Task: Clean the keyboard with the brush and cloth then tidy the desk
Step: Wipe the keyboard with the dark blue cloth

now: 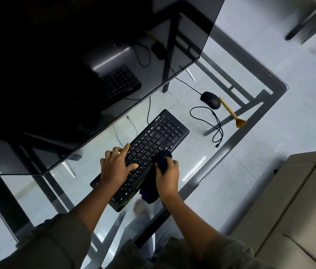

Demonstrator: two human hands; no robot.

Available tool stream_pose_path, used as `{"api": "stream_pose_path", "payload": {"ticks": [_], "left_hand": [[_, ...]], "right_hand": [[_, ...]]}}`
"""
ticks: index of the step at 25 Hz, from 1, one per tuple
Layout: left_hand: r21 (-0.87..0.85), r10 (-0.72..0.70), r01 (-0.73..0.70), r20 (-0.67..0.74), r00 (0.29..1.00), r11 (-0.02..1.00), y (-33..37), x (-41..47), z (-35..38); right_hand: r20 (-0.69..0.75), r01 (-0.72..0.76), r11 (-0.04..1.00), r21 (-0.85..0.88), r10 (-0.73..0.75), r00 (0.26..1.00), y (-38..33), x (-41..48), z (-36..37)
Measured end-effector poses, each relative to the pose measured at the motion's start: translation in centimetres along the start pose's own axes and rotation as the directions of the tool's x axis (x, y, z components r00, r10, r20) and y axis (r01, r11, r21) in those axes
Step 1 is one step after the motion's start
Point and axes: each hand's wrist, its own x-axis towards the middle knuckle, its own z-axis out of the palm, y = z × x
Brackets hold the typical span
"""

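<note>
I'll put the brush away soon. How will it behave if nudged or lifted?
Probably light and stiff: the brush has a thin wooden-looking handle. Its round handle may roll or slide on the smooth glass desk, though the flared bristles should check rolling. It lies close to the desk's edge, so a push could tip it off.

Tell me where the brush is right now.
In the head view the brush lies on the glass desk, upper right of the keyboard, its handle tip beside the black mouse and its bristles near the desk's right edge.
</note>
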Motion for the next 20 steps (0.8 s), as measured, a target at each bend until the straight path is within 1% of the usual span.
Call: {"api": "stream_pose_path", "payload": {"ticks": [1, 3, 5, 7, 10, 11, 13, 14, 16, 18, 19, 20], "left_hand": [[-0.004, 0.0, 0.0, 0.003, 1.0, 1.0, 0.1, 0.1, 0.0], [-0.01, 0.0, 0.0, 0.009, 1.0, 1.0, 0.1, 0.0, -0.1], [-0.014, 0.0, 0.0, 0.007, 1.0, 1.0, 0.1, 0.0, -0.1], [-0.015, 0.001, -0.001, 0.006, 1.0, 1.0, 0.0, -0.1, -0.1], [-0.029, -0.002, 0.002, 0.015, 1.0, 1.0, 0.1, -0.1, -0.2], [-0.031, -0.003, 0.003, 0.019, 1.0, 1.0, 0.1, 0.0, -0.3], [-0.035, -0.005, 0.006, 0.026, 1.0, 0.999, 0.0, 0.1, -0.3], [-0.041, -0.006, 0.007, 0.024, 1.0, 0.999, 0.0, 0.1, -0.3], [-0.05, 0.005, -0.004, 0.019, 1.0, 0.999, -0.1, 0.2, -0.4], [-0.04, 0.032, -0.031, 0.023, 0.999, 0.999, -0.4, 0.0, -0.5], [-0.036, 0.043, -0.042, 0.025, 0.999, 0.998, -0.7, -0.2, -0.6], [-0.036, 0.043, -0.042, 0.027, 0.999, 0.998, -1.2, -0.4, -0.7]], "right_hand": [[-0.021, -0.004, 0.999, 0.04, 0.005, 1.0, -0.5, 1.4, -1.0], [-0.114, -0.032, 0.995, 0.092, 0.042, 0.993, -1.6, 5.2, -3.5], [-0.203, -0.081, 0.993, 0.085, 0.097, 0.974, -2.7, 9.5, -5.9], [-0.235, -0.102, 0.994, 0.033, 0.107, 0.966, -3.3, 12.0, -7.3], [-0.234, -0.065, 0.998, -0.003, 0.062, 0.97, -3.4, 10.4, -6.4], [-0.213, -0.055, 0.998, 0.014, 0.057, 0.975, -2.9, 8.7, -5.3], [-0.115, -0.029, 0.998, 0.047, 0.034, 0.993, -1.6, 4.2, -2.6], [-0.05, -0.009, 0.999, 0.035, 0.01, 0.999, -0.9, 1.6, -1.4], [0.08, 0.063, 0.997, -0.052, -0.059, 0.995, 0.1, -2.9, 0.7], [0.178, 0.128, 0.987, -0.097, -0.109, 0.978, 0.9, -4.9, 1.6], [0.171, 0.139, 0.985, -0.099, -0.121, 0.978, 1.1, -4.5, 1.5], [0.13, 0.131, 0.986, -0.107, -0.117, 0.985, 1.0, -3.7, 1.0]]}}
